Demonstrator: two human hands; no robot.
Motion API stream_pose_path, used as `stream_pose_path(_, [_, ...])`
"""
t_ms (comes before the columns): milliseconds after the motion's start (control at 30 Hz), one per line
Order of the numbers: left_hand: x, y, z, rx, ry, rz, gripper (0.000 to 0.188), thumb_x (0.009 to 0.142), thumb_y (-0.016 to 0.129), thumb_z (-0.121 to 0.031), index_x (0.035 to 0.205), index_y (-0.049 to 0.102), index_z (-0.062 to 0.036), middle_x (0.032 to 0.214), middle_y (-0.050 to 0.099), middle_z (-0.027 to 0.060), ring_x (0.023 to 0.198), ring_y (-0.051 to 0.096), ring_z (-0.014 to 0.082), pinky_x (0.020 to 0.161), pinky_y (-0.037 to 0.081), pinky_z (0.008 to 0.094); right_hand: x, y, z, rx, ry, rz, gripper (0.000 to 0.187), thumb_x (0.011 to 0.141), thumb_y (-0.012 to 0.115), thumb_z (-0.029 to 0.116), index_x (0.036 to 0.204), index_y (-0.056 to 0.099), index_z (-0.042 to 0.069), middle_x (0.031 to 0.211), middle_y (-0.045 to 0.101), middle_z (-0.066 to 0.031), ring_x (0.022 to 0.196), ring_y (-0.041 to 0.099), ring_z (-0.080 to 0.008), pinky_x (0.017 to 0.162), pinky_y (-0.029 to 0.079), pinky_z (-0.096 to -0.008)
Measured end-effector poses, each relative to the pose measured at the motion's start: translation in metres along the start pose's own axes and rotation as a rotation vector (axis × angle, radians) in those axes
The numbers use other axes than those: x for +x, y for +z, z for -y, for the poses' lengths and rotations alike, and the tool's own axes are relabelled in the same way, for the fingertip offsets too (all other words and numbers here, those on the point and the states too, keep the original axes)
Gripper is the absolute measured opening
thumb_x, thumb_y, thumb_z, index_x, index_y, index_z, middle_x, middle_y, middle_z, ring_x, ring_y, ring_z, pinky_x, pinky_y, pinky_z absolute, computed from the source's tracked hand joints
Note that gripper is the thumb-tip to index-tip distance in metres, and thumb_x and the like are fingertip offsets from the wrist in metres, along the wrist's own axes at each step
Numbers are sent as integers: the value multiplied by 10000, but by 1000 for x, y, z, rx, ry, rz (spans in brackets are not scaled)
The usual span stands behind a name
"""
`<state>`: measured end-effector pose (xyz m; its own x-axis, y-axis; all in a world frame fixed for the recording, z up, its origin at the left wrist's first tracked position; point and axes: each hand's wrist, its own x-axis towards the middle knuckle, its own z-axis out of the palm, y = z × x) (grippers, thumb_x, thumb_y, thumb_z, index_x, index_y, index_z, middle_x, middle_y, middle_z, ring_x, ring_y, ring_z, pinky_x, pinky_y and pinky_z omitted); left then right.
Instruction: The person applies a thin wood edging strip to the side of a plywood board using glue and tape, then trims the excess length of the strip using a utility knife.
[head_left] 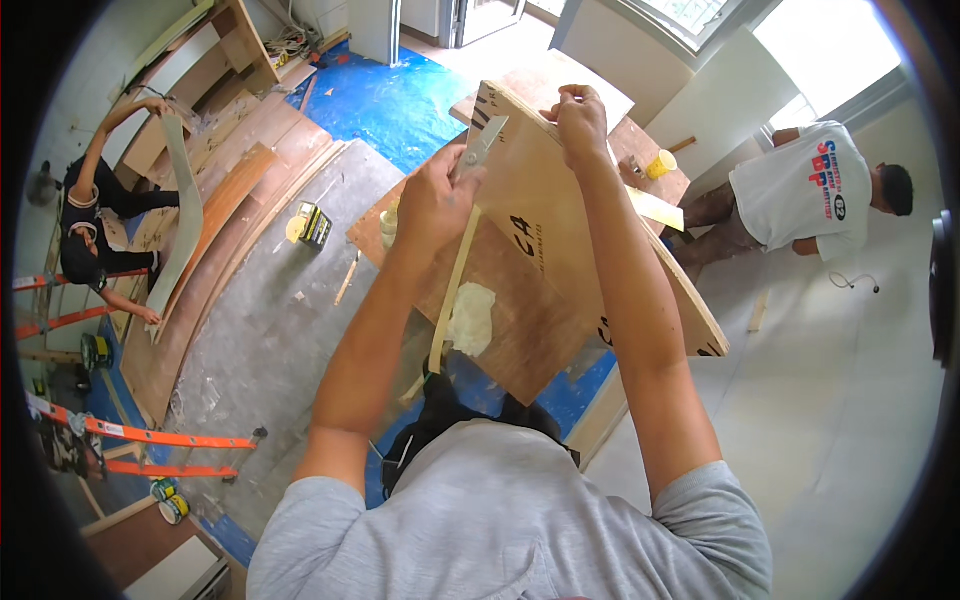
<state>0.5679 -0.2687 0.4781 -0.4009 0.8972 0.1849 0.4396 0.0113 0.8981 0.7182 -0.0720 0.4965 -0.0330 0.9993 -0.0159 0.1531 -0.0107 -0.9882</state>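
Observation:
My left hand [432, 205] is closed around a flat silvery blade tool [484, 143], its tip close to the near-left corner of a tan panel [550, 215]. The tool's handle is hidden in my fingers. The panel stands tilted above a brown plywood worktop [515, 335], dark print on its face and a pale edge running along its top. At that edge, my right hand [580, 125] has its fingers curled together; anything between them is too small to make out. A narrow pale strip [455, 290] slants down below my left hand. Beside it lies a crumpled whitish piece [472, 318].
A yellow cup [661, 164] sits on the worktop's far right. One person [800, 190] stands at right; another [95, 215] holds a long curved strip [181, 220] at left. Orange ladders [170, 438], stacked boards [250, 205], an open tin [310, 225] and blue sheeting [385, 105] surround me.

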Motion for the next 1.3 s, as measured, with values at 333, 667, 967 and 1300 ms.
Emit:
stream_pose_path(333, [31,22,-27,322,63,155,439,999,644,-374,1331,678,-89,1114,752,195,1025,723,375,875,551,435,-93,-150,12,-1043,-241,582,511,897,731,307,1321,624,43,1201,715,-191,1130,675,-344,970,510,-442])
stream_pose_path(667, [-13,55,-72,532,119,197,488,991,655,-381,1370,666,-73,1086,761,196,1008,735,370,879,559,433,-174,-217,-3,-1208,-114,321,380,892,734,270,1179,602,59,1068,728,-201,1025,689,-405,853,527,-510])
stream_pose_path(967, [-38,80,-81,696,119,121,473,1002,630,-375,1358,670,-67,1055,745,213,1000,715,399,882,552,493,-176,-231,-14,-1128,-315,309,342,908,755,264,1117,608,36,1010,734,-209,989,703,-405,833,539,-511])
stream_pose_path(1300, [-24,76,-94,738,65,85,467,997,641,-393,1352,689,-93,1113,762,181,1015,731,380,878,568,446,-176,-234,-20,-1109,-353,305,342,908,758,252,1082,607,0,946,737,-220,960,714,-410,804,547,-522])
